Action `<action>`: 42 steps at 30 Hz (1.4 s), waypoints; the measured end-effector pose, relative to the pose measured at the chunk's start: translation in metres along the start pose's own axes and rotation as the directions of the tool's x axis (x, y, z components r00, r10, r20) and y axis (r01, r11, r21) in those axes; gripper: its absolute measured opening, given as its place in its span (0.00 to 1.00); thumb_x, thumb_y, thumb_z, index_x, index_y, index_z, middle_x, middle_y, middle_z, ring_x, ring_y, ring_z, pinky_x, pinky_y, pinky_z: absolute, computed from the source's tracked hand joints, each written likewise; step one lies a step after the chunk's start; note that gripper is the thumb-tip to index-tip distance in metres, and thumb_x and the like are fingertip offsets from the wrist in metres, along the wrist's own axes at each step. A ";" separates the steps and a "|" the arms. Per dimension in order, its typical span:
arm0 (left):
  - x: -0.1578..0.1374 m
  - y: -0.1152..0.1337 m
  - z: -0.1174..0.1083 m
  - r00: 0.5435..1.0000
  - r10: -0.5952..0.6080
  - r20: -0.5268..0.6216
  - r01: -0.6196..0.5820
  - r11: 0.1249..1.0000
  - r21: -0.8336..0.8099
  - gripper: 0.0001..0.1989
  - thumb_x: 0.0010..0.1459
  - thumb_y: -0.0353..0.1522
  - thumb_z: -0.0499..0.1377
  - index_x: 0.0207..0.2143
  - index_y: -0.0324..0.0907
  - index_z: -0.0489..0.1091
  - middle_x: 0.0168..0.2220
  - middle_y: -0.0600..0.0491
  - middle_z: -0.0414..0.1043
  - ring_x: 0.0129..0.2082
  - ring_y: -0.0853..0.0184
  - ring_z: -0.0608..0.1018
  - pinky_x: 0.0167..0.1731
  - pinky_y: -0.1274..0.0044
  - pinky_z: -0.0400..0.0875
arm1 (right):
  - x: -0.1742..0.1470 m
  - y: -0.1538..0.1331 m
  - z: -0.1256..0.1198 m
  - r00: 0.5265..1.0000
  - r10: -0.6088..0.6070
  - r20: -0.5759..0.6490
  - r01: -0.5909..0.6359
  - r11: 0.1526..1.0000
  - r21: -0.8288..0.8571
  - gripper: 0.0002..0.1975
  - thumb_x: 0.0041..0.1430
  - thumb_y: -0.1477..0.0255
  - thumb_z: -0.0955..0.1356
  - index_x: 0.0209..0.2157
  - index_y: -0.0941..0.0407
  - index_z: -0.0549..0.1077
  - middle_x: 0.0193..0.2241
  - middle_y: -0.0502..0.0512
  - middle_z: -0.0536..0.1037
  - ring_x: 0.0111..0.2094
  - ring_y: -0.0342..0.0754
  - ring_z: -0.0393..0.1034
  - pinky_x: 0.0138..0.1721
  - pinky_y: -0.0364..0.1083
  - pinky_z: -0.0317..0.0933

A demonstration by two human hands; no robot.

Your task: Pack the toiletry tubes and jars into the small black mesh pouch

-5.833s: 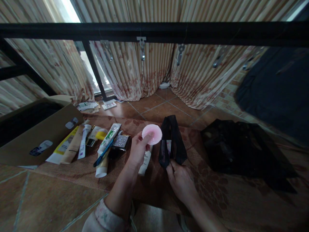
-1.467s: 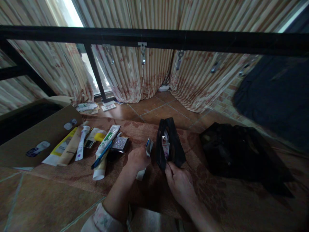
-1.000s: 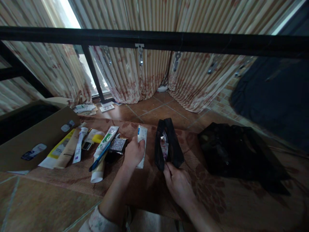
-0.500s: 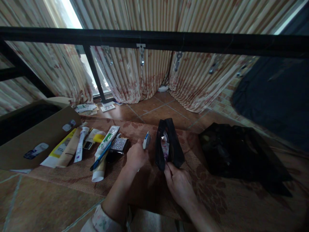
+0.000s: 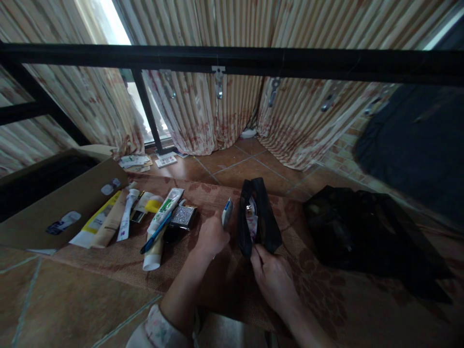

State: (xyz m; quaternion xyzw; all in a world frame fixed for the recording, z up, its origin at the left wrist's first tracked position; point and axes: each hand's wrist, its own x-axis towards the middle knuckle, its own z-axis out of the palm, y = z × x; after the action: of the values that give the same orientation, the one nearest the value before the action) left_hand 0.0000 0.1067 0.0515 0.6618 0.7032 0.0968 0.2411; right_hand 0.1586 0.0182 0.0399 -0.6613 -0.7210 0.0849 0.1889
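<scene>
My left hand (image 5: 213, 237) is closed around a small white-and-blue packet (image 5: 226, 213), its upper end poking out past my fingers; its exact kind does not show. Just to the right, a black zip pouch (image 5: 270, 227) stands unzipped on the cloth, with something pale and shiny inside. My right hand (image 5: 271, 273) pinches the pouch's near end. Left of my hands lie a toothpaste tube (image 5: 166, 210), a blue toothbrush (image 5: 155, 238), a glittery silver compact (image 5: 183, 216) and a beige tube with a white cap (image 5: 152, 261).
Farther left are a yellow-and-white tube (image 5: 96, 222), a tan tube (image 5: 111, 220), a slim white tube (image 5: 127, 217) and a cardboard box (image 5: 87, 203). A black plastic bag (image 5: 362, 232) lies on the right. Beyond the cloth-covered table (image 5: 119, 266), a dark metal rail (image 5: 246, 60) crosses before curtains.
My left hand has moved slightly nearer the pouch with the packet. The whole view has shifted a little; my right hand keeps its grip on the pouch.
</scene>
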 end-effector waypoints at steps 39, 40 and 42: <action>0.013 0.004 -0.002 0.970 0.178 0.166 -0.208 0.960 0.187 0.14 0.53 0.33 0.51 0.43 0.43 0.65 0.40 0.45 0.78 0.43 0.56 0.79 0.36 0.74 0.70 | 0.007 -0.016 -0.020 0.997 0.060 0.055 -0.066 0.991 0.113 0.16 0.64 0.65 0.57 0.38 0.53 0.74 0.28 0.53 0.80 0.27 0.47 0.75 0.31 0.43 0.64; 0.010 0.005 -0.004 0.968 0.185 0.167 -0.215 0.959 0.185 0.14 0.53 0.34 0.51 0.43 0.44 0.65 0.40 0.47 0.78 0.43 0.56 0.79 0.36 0.73 0.70 | 0.008 -0.016 -0.020 0.997 0.060 0.056 -0.066 0.991 0.116 0.16 0.64 0.65 0.57 0.37 0.54 0.74 0.27 0.53 0.80 0.27 0.47 0.75 0.31 0.43 0.64; -0.003 0.010 -0.012 0.969 0.188 0.161 -0.218 0.955 0.200 0.15 0.53 0.34 0.49 0.44 0.49 0.66 0.39 0.53 0.79 0.43 0.57 0.78 0.35 0.72 0.71 | 0.008 -0.016 -0.020 0.997 0.062 0.045 -0.067 0.990 0.123 0.16 0.63 0.64 0.58 0.35 0.54 0.74 0.26 0.53 0.80 0.26 0.47 0.74 0.30 0.43 0.65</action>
State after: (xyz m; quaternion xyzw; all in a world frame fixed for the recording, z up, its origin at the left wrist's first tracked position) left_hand 0.0030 0.1071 0.0668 0.7581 0.6190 -0.0029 0.2053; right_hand 0.1509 0.0221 0.0652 -0.6694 -0.6961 0.1492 0.2121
